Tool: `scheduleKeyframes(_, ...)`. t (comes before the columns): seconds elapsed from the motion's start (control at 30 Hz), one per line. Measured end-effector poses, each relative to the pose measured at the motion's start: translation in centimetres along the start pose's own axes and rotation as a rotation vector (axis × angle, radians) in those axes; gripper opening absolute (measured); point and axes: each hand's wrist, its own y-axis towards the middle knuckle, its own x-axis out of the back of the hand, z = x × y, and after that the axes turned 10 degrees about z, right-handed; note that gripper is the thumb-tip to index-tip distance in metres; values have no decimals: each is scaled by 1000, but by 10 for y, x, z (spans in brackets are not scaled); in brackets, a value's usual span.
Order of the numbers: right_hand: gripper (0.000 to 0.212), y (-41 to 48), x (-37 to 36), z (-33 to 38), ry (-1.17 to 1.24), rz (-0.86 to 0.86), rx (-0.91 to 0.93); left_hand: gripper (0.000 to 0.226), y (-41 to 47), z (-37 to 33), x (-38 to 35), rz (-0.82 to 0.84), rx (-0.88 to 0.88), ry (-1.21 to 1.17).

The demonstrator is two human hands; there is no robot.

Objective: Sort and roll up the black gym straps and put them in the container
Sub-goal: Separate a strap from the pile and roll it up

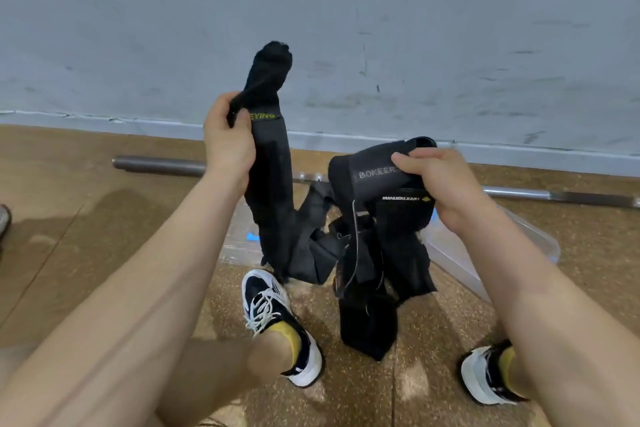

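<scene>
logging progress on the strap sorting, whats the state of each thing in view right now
long black fabric strap with yellow lettering: unrolled, held up, gripped by left hand
tangled bunch of black straps: unrolled, hanging down, top gripped by right hand
clear plastic container: on the floor behind the straps, mostly hidden
grey metal barbell: lying on the floor along the wall

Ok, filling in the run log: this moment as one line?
left hand: grips raised strap | right hand: grips strap bundle | container: on floor, behind both | stage: sorting
</scene>
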Motion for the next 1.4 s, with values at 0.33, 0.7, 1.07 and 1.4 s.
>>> scheduleKeyframes(0.33, 17, 29, -52, -5, 248, 19, -73, 31, 38, 54, 7, 45, 236, 384)
scheduleKeyframes(0.7, 48, 46, -48, -37, 212, 36, -237, 28, -37, 79, -49, 570, 395, 92)
scheduleKeyframes(1.07, 52, 24, -53, -37, -162, 198, -91, 41, -70, 44, -69, 473, 216, 362)
scheduleKeyframes(1.4, 45, -3, -14, -12, -716, 173, 27, 11, -50, -23, -3, 131, 378, -74)
